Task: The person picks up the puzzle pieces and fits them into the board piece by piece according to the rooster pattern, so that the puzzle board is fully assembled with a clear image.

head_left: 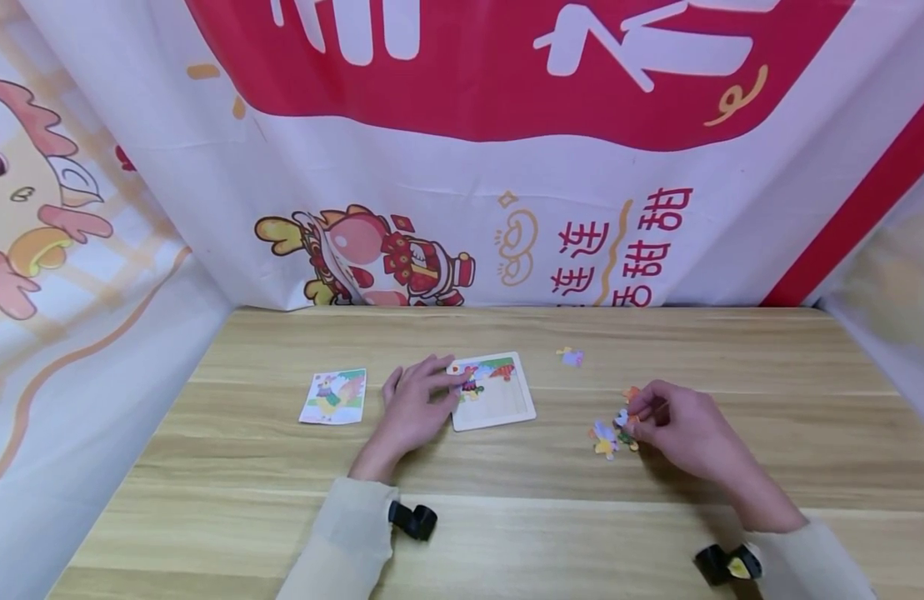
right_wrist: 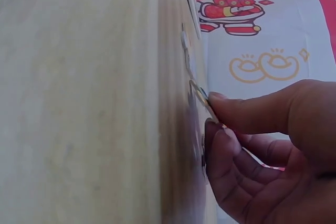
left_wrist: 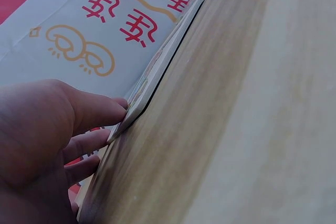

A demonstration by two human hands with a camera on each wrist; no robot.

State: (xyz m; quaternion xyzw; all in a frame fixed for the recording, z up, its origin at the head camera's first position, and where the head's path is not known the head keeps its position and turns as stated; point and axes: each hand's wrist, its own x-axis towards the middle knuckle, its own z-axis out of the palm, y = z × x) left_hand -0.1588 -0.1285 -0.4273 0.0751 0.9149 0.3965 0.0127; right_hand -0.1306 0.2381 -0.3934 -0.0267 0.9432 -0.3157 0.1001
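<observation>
A square jigsaw puzzle tray (head_left: 495, 421) with a pale rim lies mid-table, with several pieces set in its upper and left part. My left hand (head_left: 420, 404) rests at its left side, index finger reaching over the frame. In the left wrist view, the thumb (left_wrist: 100, 113) touches the tray's edge (left_wrist: 157, 80). My right hand (head_left: 679, 425) is over a small group of loose pieces (head_left: 604, 439) to the right. In the right wrist view, its thumb and finger pinch a thin puzzle piece (right_wrist: 205, 100), tilted up from the table. The piece's picture is hard to see.
Left of my left hand lies a square picture card (head_left: 334, 397) showing a cartoon bird. One loose piece (head_left: 571, 357) sits apart, right of the tray. A printed cloth (head_left: 506, 167) hangs along the wooden table's (head_left: 506, 542) back edge.
</observation>
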